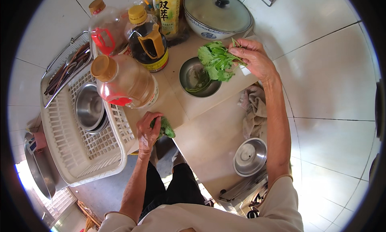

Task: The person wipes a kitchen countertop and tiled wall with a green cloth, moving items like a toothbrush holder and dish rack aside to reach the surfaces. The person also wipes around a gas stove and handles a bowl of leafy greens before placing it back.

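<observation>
Pinched in my right hand (253, 57) is a bunch of leafy greens (217, 60). The leaves hang over the right side of a small steel bowl (184, 78) on the counter. Some green stems (199, 85) lie inside that bowl. Lower and to the left, my left hand (150, 129) grips a green scouring pad (165, 129) at the counter's front edge, just right of a white plastic basket (116, 168). Part of the pad is hidden under my fingers.
Behind my left hand stand a large plastic jug (129, 78), a dark sauce bottle (147, 42) and another bottle (108, 30). A lidded enamel basin (208, 24) sits at the back. To the right are a rumpled cloth (254, 114) and a second steel bowl (250, 156).
</observation>
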The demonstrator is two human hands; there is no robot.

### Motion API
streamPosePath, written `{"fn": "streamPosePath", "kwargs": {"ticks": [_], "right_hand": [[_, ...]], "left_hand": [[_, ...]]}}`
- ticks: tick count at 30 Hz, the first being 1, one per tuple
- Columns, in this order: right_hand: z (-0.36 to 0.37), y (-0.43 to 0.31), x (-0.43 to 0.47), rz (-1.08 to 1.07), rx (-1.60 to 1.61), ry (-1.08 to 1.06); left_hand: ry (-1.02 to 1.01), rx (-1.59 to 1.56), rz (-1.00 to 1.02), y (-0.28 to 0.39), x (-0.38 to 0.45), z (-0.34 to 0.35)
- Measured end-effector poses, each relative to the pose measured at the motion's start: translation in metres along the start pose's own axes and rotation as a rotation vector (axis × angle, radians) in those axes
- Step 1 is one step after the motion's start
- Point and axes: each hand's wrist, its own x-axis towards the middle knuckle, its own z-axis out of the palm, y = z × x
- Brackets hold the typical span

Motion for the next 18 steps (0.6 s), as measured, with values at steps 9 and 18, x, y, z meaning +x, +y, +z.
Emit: {"fn": "streamPosePath", "kwargs": {"ticks": [9,18], "right_hand": [[-0.002,0.005,-0.006,0.022,0.093,0.057],[0.022,0.014,-0.004,-0.194,-0.122,0.049]], "left_hand": [[0.016,-0.016,0.021,-0.003,-0.004,-0.002],[0.01,-0.046,-0.007,0.003,-0.001,-0.001]]}}
